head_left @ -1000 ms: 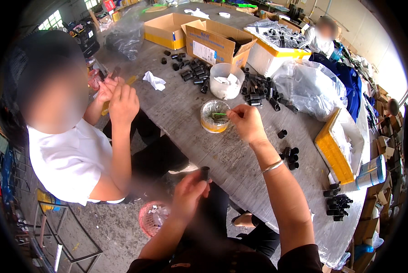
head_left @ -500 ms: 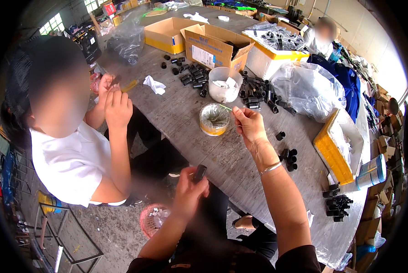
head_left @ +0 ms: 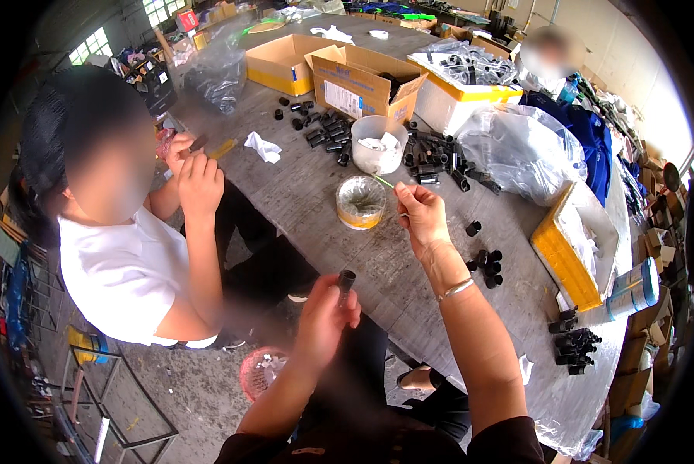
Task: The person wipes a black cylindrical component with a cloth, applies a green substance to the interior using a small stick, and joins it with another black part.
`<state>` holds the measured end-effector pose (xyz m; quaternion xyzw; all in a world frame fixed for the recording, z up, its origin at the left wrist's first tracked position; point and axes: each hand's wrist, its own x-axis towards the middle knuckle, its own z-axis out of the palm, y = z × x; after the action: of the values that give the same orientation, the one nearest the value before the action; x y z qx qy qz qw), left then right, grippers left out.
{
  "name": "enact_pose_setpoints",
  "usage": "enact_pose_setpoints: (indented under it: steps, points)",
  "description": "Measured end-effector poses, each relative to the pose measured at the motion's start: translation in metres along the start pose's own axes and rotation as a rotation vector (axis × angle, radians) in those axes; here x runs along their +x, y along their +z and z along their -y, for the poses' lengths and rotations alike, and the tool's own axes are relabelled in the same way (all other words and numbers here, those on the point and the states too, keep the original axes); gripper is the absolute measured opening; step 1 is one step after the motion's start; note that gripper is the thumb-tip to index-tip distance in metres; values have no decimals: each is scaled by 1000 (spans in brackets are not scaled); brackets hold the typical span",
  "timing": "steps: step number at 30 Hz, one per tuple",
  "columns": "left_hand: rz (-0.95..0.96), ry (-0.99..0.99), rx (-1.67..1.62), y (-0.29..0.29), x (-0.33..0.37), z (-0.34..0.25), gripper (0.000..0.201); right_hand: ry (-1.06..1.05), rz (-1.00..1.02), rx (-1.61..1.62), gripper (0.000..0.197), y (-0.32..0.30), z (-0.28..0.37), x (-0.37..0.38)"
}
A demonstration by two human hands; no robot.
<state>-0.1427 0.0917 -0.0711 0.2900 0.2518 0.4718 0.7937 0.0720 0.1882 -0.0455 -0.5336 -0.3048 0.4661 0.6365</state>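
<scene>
My left hand [head_left: 323, 319] is closed around a short black tube [head_left: 347, 283], held upright in front of the table edge with its open end up. My right hand [head_left: 423, 210] pinches a thin green stick [head_left: 382, 182] over the table. Its free tip reaches toward the rim of a small tub [head_left: 360, 220] with a yellow band and a smeared, greyish inside. Just behind stands a white translucent tub [head_left: 379, 158] holding white scraps. Several loose black tubes [head_left: 434, 157] lie around it, and a smaller group [head_left: 488, 267] sits right of my right forearm.
A co-worker in a white shirt [head_left: 123, 263] sits close on my left, hands raised. Cardboard boxes [head_left: 362, 83] and a foam box [head_left: 461, 100] stand farther back. Another foam box [head_left: 567, 255] lies at right, near a clear plastic bag [head_left: 525, 155]. A pink basket [head_left: 260, 374] is on the floor.
My left hand has lifted slightly, and the tube in it stands more upright. My right hand and the green stick are almost where they were; the view has shifted a little.
</scene>
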Motion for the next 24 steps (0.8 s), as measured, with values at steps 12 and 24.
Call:
enact_pose_setpoints:
  steps: [12,24]
  points:
    - [147,33,293,51,5,12,20,-7,-3,114,27,-57,51,-81]
    - [371,-267,163,105,-25,61,25,-321,-269,90,15,-123,24,-247]
